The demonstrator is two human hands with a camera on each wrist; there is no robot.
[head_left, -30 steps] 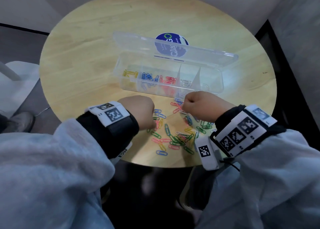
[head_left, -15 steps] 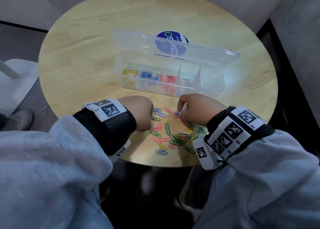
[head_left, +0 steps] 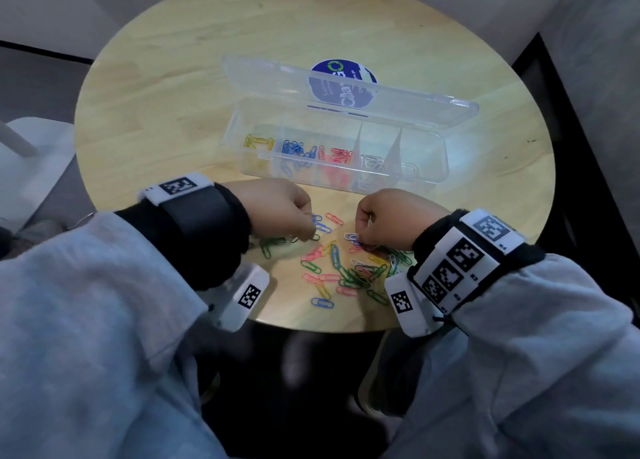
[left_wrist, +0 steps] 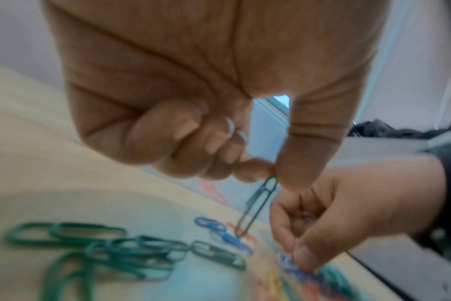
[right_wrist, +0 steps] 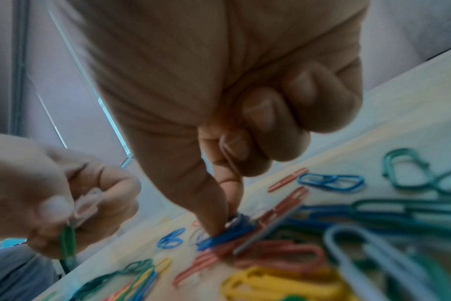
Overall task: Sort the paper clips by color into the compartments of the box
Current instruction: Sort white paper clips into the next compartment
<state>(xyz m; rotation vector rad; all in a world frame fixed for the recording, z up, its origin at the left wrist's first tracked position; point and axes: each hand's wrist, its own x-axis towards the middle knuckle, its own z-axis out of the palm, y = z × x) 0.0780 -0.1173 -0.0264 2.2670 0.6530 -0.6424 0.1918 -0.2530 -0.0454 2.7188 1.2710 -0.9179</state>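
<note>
A clear plastic box (head_left: 429, 178) stands open mid-table, with yellow clips (head_left: 258, 142), blue clips (head_left: 296, 148), red clips (head_left: 337, 155) and white clips (head_left: 372, 160) in separate compartments. Loose coloured paper clips (head_left: 346, 268) lie scattered near the table's front edge. My left hand (head_left: 277, 209) pinches a green paper clip (left_wrist: 258, 205) between thumb and forefinger, just above the table. My right hand (head_left: 394, 216) is down in the pile, thumb and forefinger pinching a blue paper clip (right_wrist: 229, 232). A small heap of green clips (left_wrist: 90, 250) lies under my left hand.
The round wooden table (head_left: 173, 94) has its front edge just behind the pile. The box's lid (head_left: 346, 87) stands open toward the far side, over a round blue sticker (head_left: 341, 84). A white object (head_left: 31, 160) sits off the table at the left.
My right hand has drawn back from the box's front wall and come down into the pile of loose clips. My left hand has stayed near the pile's left side.
</note>
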